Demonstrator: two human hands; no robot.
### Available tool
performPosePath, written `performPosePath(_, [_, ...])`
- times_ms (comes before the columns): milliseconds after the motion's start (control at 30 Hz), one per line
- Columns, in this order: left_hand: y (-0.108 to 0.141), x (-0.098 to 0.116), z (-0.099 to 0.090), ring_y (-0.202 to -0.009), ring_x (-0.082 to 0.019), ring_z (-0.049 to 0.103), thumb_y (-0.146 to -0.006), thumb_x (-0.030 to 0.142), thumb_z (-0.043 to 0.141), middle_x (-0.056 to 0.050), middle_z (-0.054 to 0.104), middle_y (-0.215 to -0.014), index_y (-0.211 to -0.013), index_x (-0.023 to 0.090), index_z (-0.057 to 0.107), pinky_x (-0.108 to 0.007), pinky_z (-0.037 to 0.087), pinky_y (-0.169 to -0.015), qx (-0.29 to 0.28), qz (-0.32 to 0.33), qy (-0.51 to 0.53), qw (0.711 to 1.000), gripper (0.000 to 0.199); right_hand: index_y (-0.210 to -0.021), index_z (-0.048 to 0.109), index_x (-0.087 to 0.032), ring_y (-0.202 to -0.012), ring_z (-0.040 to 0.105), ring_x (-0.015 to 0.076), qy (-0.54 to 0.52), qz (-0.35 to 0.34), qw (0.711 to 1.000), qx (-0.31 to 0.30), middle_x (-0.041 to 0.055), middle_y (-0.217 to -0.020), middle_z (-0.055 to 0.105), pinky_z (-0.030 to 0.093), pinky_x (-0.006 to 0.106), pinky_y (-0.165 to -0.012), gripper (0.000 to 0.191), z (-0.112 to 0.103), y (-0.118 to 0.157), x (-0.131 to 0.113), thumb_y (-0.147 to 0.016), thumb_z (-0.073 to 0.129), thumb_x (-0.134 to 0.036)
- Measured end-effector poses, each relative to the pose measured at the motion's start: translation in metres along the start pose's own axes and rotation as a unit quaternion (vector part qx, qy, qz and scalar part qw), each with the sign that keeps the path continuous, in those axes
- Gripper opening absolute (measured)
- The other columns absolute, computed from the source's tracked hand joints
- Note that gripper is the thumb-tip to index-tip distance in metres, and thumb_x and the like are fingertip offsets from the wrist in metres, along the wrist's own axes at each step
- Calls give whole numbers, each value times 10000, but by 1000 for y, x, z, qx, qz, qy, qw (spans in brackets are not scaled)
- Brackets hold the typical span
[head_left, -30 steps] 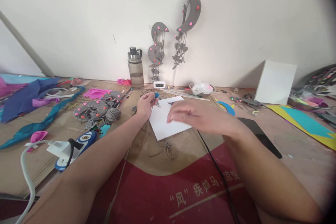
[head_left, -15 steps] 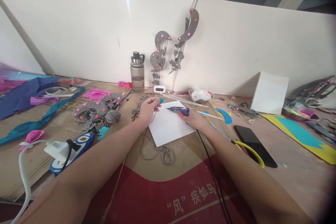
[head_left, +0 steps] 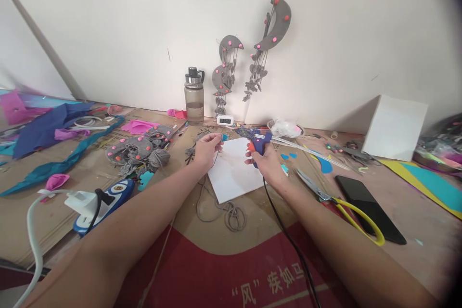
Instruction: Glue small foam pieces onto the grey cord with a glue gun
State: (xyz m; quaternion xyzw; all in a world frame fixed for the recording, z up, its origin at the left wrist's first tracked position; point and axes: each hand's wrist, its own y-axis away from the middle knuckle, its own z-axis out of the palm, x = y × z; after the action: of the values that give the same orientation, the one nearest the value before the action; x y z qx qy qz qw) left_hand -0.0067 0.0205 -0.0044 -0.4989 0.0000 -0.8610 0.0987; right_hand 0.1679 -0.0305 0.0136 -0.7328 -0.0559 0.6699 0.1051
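the blue glue gun [head_left: 259,138] has swung upright — within right fingers [head_left: 249,160].

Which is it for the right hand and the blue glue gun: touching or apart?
Touching. The head view shows the right hand wrapped around the lower part of the blue glue gun.

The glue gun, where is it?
In the head view, the blue glue gun is just right of centre, in the right hand, beside the white sheet and left of the scissors.
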Motion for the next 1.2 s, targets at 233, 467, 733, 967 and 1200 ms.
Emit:
performPosePath(233, [1, 1, 2, -580, -97, 570, -579, 260, 787, 0, 598, -641, -716, 130, 626, -244, 451, -571, -4, 7, 26, 1000, 248, -1002, 412, -216, -579, 577, 85, 11, -72, 995, -62, 23, -972, 612, 494, 239, -468, 245, 5, 13, -12, -776, 505, -224])
performPosePath(467, [5, 3, 7, -567, -97, 572, -581, 259, 794, 8, 590, -623, -715, 130, 626, -251, 456, -580, -6, 11, 36, 999, 250, -1025, 431, -215, -560, 511, 84, 109, -109, 985, -71, 15, -938, 593, 483, 250, -499, 198, 6, 18, -7, -840, 479, -268])
performPosePath(733, [6, 5, 9, -595, -106, 595, -592, 270, 799, 7, 599, -652, -735, 129, 620, -274, 482, -636, -16, 30, 41, 999, 269, -1029, 443, -211, -646, 539, 119, 187, -149, 970, -49, 31, -936, 601, 469, 289, -625, 177, 3, 18, -4, -857, 461, -252])
performPosePath(967, [8, 5, 11, -601, -113, 605, -596, 266, 804, 5, 608, -656, -735, 130, 620, -290, 493, -663, -15, 37, 38, 998, 268, -1019, 436, -204, -669, 557, 147, 212, -146, 965, -44, 53, -946, 621, 461, 325, -666, 176, 5, 22, -11, -852, 469, -250])
performPosePath(1200, [8, 5, 11, -596, -113, 603, -599, 264, 800, 5, 611, -650, -731, 137, 621, -287, 490, -650, -16, 39, 33, 999, 257, -1009, 414, -214, -675, 570, 165, 221, -141, 965, -30, 64, -960, 624, 465, 341, -650, 174, 7, 22, -10, -855, 474, -268])
